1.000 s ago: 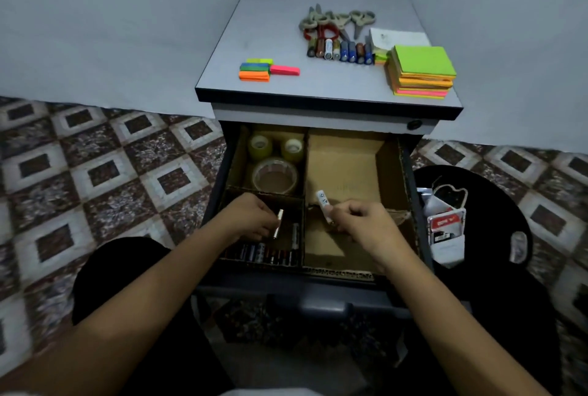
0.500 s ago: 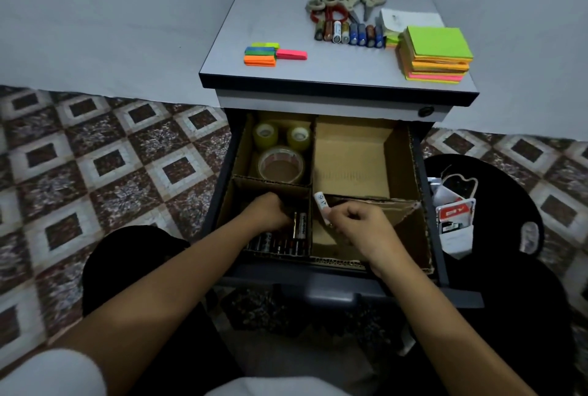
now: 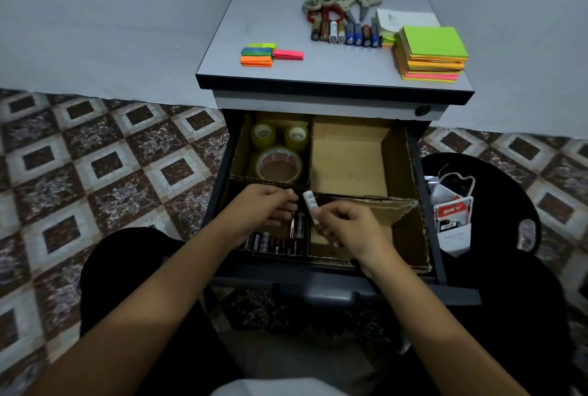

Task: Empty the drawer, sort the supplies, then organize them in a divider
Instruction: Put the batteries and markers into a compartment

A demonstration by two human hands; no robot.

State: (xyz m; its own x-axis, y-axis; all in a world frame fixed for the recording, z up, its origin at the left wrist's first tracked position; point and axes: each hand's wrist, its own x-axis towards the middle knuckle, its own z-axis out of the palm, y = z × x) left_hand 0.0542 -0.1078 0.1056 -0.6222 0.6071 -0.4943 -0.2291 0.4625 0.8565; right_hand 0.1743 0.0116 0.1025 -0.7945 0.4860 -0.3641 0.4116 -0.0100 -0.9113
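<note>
Right hand (image 3: 346, 227): we pinch the white battery (image 3: 310, 206) by its lower end, above the centre wall of the divider (image 3: 350, 157).
Left hand (image 3: 264, 211): curled in the front-left cell of the divider; whether it grips anything, we cannot tell.

Both forearms angled inward, left grip (image 3: 264, 212) palm-down with curled fingers, right grip (image 3: 345, 230) in a fingertip pinch.

Grey wall (image 3: 111, 14), patterned tile floor (image 3: 95, 173), grey cabinet (image 3: 270, 7).
</note>
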